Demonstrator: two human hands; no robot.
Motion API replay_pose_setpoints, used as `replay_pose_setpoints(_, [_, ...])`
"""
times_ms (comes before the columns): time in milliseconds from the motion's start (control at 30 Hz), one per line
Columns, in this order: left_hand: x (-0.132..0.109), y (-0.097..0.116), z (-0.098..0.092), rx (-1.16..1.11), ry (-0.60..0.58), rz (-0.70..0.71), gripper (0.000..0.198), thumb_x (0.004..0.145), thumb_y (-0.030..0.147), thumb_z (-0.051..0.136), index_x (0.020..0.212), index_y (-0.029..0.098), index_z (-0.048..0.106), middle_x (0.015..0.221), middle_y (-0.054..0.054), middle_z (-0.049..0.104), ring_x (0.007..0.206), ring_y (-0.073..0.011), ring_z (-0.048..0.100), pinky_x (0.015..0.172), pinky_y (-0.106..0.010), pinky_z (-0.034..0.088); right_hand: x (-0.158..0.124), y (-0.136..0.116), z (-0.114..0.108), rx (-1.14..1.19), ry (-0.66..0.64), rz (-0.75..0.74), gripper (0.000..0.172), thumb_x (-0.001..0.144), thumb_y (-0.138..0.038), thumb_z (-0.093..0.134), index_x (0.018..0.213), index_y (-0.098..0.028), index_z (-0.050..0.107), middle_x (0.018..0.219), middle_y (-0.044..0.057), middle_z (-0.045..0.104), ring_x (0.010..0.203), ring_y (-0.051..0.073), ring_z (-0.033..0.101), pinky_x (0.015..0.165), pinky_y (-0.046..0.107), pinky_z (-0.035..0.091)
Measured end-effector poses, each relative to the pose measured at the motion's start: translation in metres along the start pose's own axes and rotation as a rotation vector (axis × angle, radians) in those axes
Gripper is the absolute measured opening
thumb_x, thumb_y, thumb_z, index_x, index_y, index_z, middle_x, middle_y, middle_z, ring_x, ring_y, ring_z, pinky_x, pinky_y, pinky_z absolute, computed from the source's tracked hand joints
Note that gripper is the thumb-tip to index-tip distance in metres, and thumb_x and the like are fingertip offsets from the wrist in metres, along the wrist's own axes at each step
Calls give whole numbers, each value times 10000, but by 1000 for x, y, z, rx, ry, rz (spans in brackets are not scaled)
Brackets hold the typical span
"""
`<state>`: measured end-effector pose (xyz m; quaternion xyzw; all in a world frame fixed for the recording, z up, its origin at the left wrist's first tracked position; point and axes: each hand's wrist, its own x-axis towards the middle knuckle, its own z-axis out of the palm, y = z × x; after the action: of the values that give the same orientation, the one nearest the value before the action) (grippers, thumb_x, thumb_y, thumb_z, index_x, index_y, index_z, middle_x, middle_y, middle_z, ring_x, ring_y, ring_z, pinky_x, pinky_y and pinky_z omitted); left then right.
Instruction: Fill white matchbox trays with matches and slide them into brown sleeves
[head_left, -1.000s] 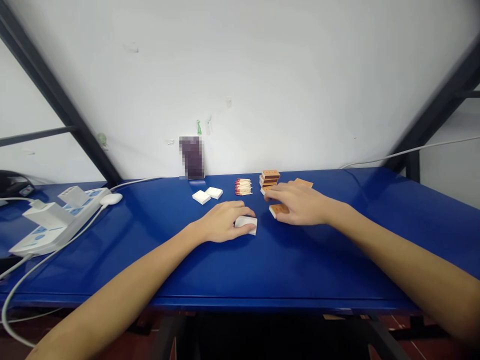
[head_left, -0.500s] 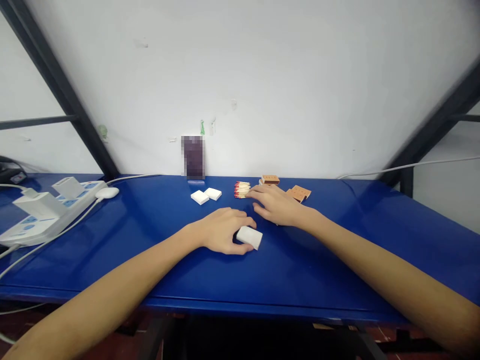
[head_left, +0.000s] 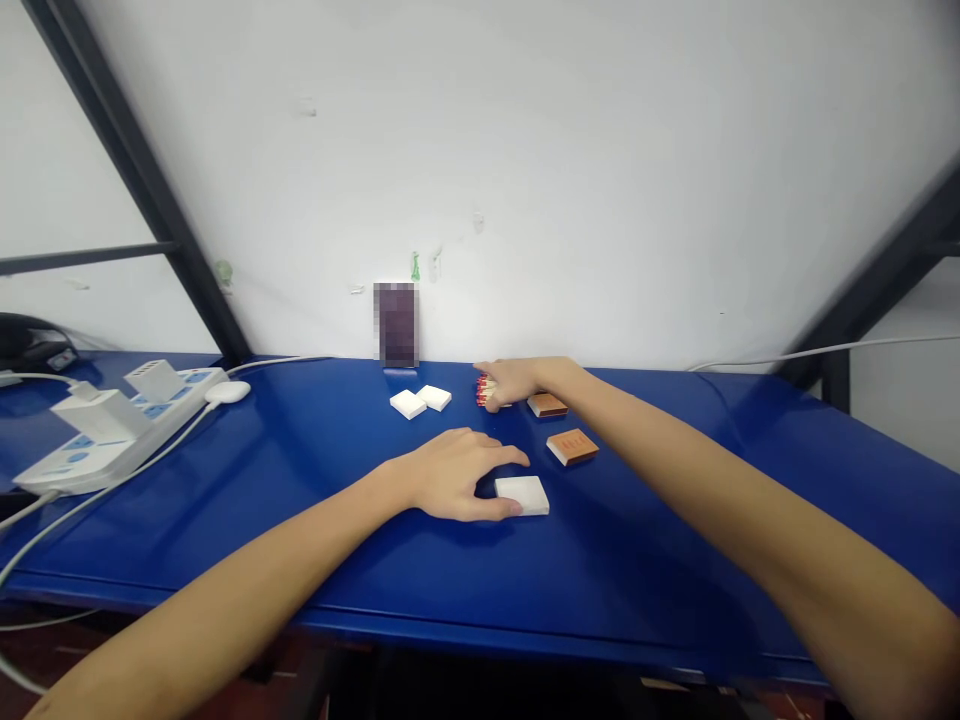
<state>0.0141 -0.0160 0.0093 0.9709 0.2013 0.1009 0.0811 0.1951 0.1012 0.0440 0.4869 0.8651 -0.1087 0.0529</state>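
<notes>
Left hand [head_left: 456,478] spread, thumb against white matchbox tray [head_left: 527,492]; right hand [head_left: 514,380] over red-tipped matches [head_left: 482,393], grip indeterminable; right of the left hand, orange matchbox [head_left: 574,446], printing illegible.

Left hand [head_left: 463,475] wide — right hand [head_left: 510,380] farther forward

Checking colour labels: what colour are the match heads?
The match heads are red, best in the head view.
</notes>
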Motion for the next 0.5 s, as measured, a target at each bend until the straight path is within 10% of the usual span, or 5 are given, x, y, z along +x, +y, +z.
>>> replay_pose_setpoints(233, [-2, -8, -2, -144, 77, 17, 457, 899, 522, 539, 1195, 184, 628, 748, -16, 616, 652, -158, 561, 669, -286, 418, -3, -4, -2, -18, 10, -46, 844, 669, -380, 715, 1440, -187, 432, 1368, 168, 576, 1147, 339, 612, 871, 425, 530])
replay_pose_setpoints(500, [-6, -33, 1, -356, 489, -108, 478, 929, 523, 434, 1169, 144, 601, 657, 18, 509, 585, -129, 459, 603, -266, 371, -34, -15, 11, 48, 85, -181, 483, 709, -334, 677, 1165, -226, 564, 1112, 92, 680, 930, 274, 660, 696, 353, 511])
